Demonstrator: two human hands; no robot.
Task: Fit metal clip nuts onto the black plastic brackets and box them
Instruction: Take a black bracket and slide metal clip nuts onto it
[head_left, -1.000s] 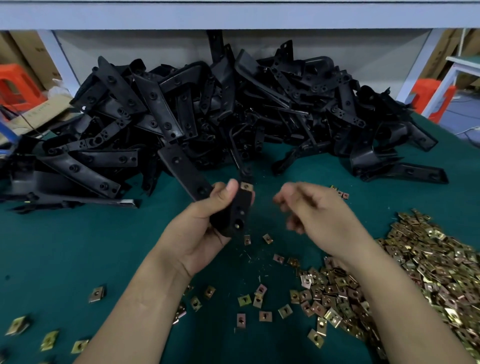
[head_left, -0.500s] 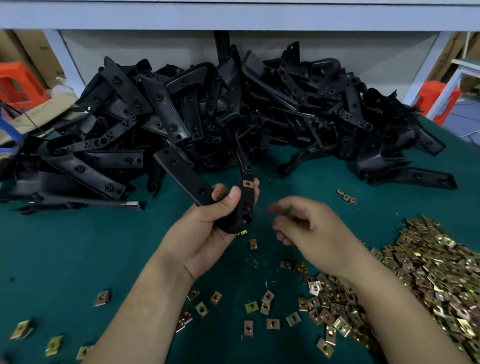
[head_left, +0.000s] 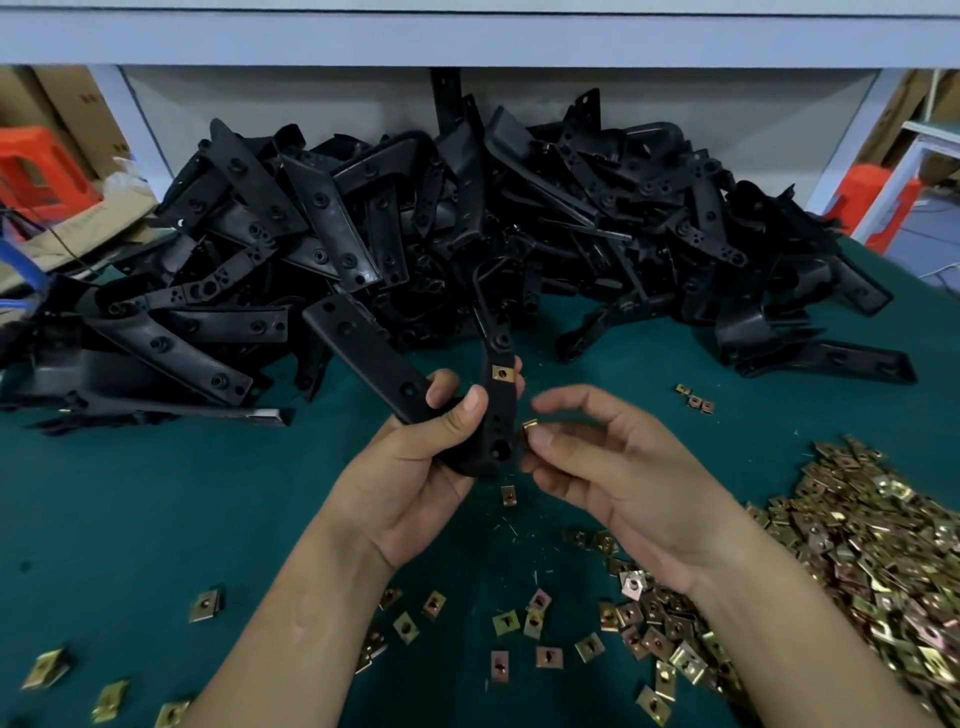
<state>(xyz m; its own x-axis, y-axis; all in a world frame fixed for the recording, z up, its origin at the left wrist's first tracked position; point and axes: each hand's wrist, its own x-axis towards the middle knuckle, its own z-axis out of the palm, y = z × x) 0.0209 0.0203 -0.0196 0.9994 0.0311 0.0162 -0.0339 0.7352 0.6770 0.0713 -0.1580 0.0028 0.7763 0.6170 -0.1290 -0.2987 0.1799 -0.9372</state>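
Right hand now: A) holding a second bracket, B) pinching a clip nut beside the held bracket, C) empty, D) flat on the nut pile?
B: the right hand pinches a clip nut between thumb and fingers, right beside the bracket that the left hand holds.

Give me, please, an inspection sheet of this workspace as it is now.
Surface: green mat over the table.
Job's things: bracket in hand with a fitted clip nut; bracket pile behind; clip nut heap at right.
Clutter: loose clip nuts scattered in front; small slivers on the mat.
Grips: left hand holds the bracket; right hand pinches a second clip nut beside it.
Cables: thin wire at far left.
Surroundings: orange stools, cardboard boxes.
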